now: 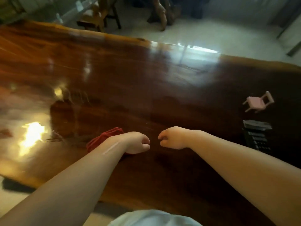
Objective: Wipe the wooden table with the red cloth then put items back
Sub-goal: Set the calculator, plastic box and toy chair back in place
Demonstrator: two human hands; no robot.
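Note:
A glossy dark wooden table (146, 82) fills most of the view. A crumpled red cloth (104, 138) lies on it near the front, partly hidden under my left wrist. My left hand (138, 142) rests over the cloth's right side with its fingers curled; whether it grips the cloth is hidden. My right hand (172, 137) hovers just to the right, curled into a loose fist with nothing visible in it. A small pink toy chair (259, 102) lies tipped on the table at the right. A black calculator (257, 136) lies below the chair.
Wooden chairs (97, 15) and a carved wooden stand (162, 13) stand on the pale tiled floor beyond the table's far edge. A dark object (14, 185) lies on the floor at the lower left. Bright glare covers the table's left side.

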